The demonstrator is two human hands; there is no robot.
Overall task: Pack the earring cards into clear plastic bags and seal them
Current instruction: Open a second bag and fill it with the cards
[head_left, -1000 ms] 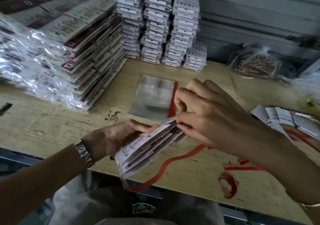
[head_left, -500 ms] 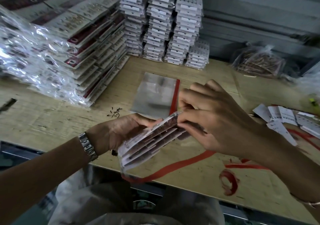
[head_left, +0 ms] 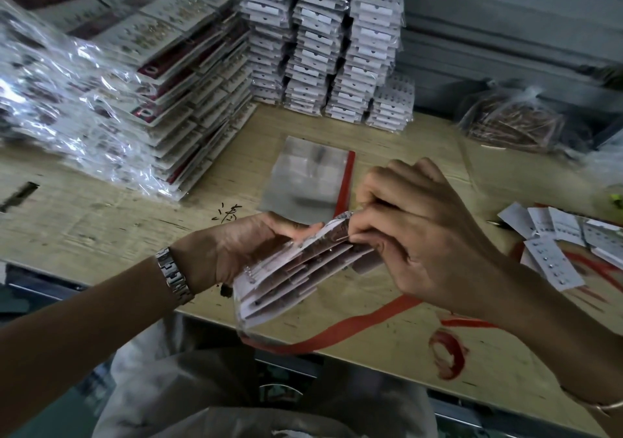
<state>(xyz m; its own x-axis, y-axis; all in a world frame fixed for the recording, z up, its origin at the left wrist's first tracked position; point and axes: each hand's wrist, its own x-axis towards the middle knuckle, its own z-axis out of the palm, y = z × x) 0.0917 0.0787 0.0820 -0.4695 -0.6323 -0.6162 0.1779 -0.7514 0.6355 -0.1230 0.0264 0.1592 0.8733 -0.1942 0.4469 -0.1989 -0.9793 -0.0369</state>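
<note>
Your left hand (head_left: 242,252) grips earring cards (head_left: 286,279); your right hand (head_left: 421,235) pinches their far end, pressed closer than moments ago. Cards look bagged, sealing likely next; clear bags (head_left: 303,174) lie just beyond hands

Pretty sure this is a small packing workshop, not a shop floor. Everything's sitting on a rough plywood bench (head_left: 101,228) with red paint scrawled across it. Tall stacks of bagged earring cards (head_left: 337,49) are leaning at 12 o'clock against a grey ribbed wall (head_left: 505,32). A bigger slumping heap of bagged cards (head_left: 135,83) is spreading at 10, loose cards (head_left: 556,252) are lying at 3, and a flat pile of clear bags (head_left: 303,181) is sitting dead centre.
</note>
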